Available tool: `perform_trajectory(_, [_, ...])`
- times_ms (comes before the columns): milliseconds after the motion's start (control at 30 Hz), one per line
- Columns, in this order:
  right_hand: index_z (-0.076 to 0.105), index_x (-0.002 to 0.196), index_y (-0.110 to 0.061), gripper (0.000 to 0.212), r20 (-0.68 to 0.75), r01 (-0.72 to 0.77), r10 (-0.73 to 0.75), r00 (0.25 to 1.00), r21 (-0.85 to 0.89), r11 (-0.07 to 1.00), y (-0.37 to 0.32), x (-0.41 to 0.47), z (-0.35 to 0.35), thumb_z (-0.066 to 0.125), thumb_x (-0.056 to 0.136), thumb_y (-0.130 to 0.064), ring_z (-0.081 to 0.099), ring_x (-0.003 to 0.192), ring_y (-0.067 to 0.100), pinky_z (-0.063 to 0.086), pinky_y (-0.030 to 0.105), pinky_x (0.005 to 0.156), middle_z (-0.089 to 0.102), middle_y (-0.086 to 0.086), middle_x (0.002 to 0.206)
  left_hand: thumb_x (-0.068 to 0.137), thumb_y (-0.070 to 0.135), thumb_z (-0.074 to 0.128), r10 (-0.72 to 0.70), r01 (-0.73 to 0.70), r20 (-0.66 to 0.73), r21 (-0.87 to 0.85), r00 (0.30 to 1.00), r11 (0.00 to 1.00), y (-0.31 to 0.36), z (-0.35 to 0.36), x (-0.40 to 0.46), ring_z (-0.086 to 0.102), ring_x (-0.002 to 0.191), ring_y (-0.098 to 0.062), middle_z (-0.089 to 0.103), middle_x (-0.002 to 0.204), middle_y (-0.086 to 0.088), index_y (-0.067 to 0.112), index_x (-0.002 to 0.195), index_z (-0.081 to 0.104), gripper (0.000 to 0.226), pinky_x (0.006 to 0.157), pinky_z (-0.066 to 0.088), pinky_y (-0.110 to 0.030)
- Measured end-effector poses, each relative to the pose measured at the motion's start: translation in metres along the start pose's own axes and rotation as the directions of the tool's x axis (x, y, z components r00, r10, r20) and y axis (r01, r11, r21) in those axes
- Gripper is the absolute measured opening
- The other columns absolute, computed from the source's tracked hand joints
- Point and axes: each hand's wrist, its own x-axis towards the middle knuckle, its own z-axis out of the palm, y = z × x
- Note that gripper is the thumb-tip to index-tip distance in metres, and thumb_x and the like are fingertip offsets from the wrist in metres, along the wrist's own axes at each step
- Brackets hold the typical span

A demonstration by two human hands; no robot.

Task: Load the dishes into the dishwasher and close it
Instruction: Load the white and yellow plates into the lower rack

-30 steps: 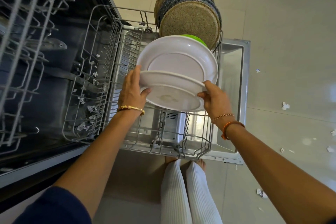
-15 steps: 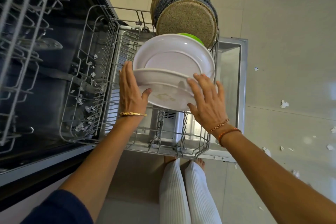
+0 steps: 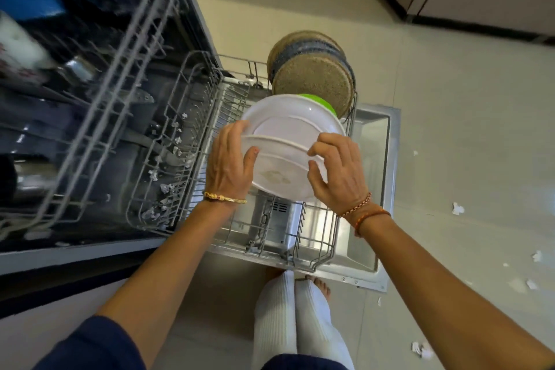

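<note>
— While the dishwasher (image 3: 90,129) stands open with its door (image 3: 372,189) dropped flat, where do the dishes sit?

— In the lower rack (image 3: 192,135), pulled out over that door; the upper rack (image 3: 99,69) juts out above it on the left; the floor (image 3: 465,144) around carries scattered white scraps.

— Largest dishes first?

— Speckled plates (image 3: 312,81) stand on edge at the far end of the rack; I count at least three, though the overlap may hide more; next comes one green dish (image 3: 318,100), only a sliver showing; then two white plates (image 3: 288,129), upright, faces toward the camera, the nearer one (image 3: 279,171) bearing a faint stain.

— And the hands?

— The left hand (image 3: 228,165) curls round the left rims, thumb on the nearer plate's face; the right hand (image 3: 339,171) curls its fingers at the right rims, gripping the nearer plate as far as I can judge.

— What does the coming move turn on?

— The nearer plate stands directly between both hands, each equally close; its face is square to the rack's long axis, so I judge it needs lowering straight down between the tines just beside its neighbour; closing is not yet possible with the rack out.
</note>
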Motion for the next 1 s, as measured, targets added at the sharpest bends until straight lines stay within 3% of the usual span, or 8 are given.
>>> perform_trajectory(100, [0.043,0.100,-0.013,0.024,-0.026,-0.123,0.127,0.992,0.114,0.986,-0.021,0.037,-0.024,0.051,0.078,-0.011,0.047,0.085,0.019,0.038,0.028,0.073,0.053,0.009,0.094,0.096,0.045,0.020,0.037,-0.036,0.017,-0.046,0.999,0.998,0.025,-0.039,0.005,0.059,0.089,-0.032,0.061,0.097,-0.020,-0.003,0.102,0.056,0.061,0.077,0.043,-0.029])
perform_trajectory(233, [0.042,0.107,-0.019,0.028,0.102,-0.207,0.183,0.978,0.351,0.913,-0.101,0.093,-0.089,0.051,0.081,-0.021,0.045,0.069,0.007,0.039,0.018,0.060,0.047,-0.008,0.088,0.097,0.041,0.025,0.026,-0.027,-0.077,-0.007,0.997,1.000,0.084,-0.145,-0.018,0.053,0.089,-0.022,0.064,0.093,-0.019,0.003,0.103,0.054,0.048,0.076,0.038,-0.024])
perform_trajectory(433, [0.049,0.095,-0.024,0.016,0.314,-0.139,-0.064,0.947,0.582,0.801,-0.232,0.170,-0.127,0.050,0.081,-0.033,0.048,0.060,0.000,0.040,0.018,0.056,0.051,-0.006,0.077,0.088,0.019,0.047,-0.094,0.124,-0.424,0.043,0.901,0.991,0.122,-0.288,-0.076,0.046,0.089,-0.017,0.062,0.094,-0.020,-0.003,0.102,0.057,0.028,0.081,0.035,-0.022])
perform_trajectory(567, [0.053,0.091,-0.020,0.013,0.385,-0.202,-0.146,0.911,0.728,0.656,-0.325,0.190,-0.108,0.062,0.084,-0.015,0.052,0.061,-0.001,0.043,0.013,0.057,0.052,-0.015,0.075,0.088,0.019,0.047,-0.224,0.272,-0.728,-0.054,0.648,0.961,0.110,-0.361,-0.135,0.052,0.088,-0.009,0.057,0.097,-0.008,-0.002,0.107,0.054,0.028,0.076,0.045,-0.023])
perform_trajectory(700, [0.055,0.077,-0.026,0.020,0.530,-0.433,-0.163,0.832,0.804,0.407,-0.431,0.176,-0.084,0.060,0.085,-0.009,0.053,0.057,0.008,0.045,0.015,0.050,0.055,-0.007,0.068,0.088,0.008,0.051,-0.269,0.387,-0.897,-0.123,0.350,0.914,0.092,-0.422,-0.212,0.048,0.096,-0.004,0.048,0.104,-0.009,-0.005,0.108,0.051,0.025,0.072,0.045,-0.006])
perform_trajectory(800, [0.056,0.076,-0.022,0.020,0.654,-0.577,-0.240,0.717,0.751,0.321,-0.509,0.155,-0.065,0.055,0.088,-0.005,0.053,0.046,-0.001,0.042,0.012,0.043,0.057,-0.002,0.066,0.087,0.011,0.051,-0.385,0.470,-0.917,-0.297,0.103,0.831,0.076,-0.459,-0.274,0.047,0.104,-0.011,0.047,0.115,-0.004,-0.001,0.116,0.047,0.032,0.074,0.043,-0.004])
perform_trajectory(867, [0.057,0.078,-0.021,0.017,0.730,-0.659,-0.288,0.620,0.683,0.314,-0.562,0.134,-0.047,0.054,0.089,-0.009,0.054,0.048,-0.002,0.043,0.014,0.043,0.059,-0.004,0.068,0.091,0.012,0.051,-0.467,0.470,-0.882,-0.438,-0.062,0.766,0.063,-0.485,-0.320,0.045,0.109,-0.012,0.045,0.120,0.000,0.004,0.122,0.044,0.033,0.075,0.046,-0.015])
perform_trajectory(1000, [0.058,0.092,-0.016,0.004,0.836,-0.765,-0.316,0.448,0.542,0.348,-0.645,0.102,-0.011,0.057,0.089,-0.014,0.055,0.066,0.006,0.046,0.021,0.054,0.057,-0.006,0.074,0.095,0.020,0.048,-0.581,0.472,-0.773,-0.625,-0.257,0.622,0.031,-0.520,-0.403,0.045,0.119,-0.020,0.045,0.132,-0.005,0.008,0.133,0.036,0.042,0.089,0.042,-0.032])
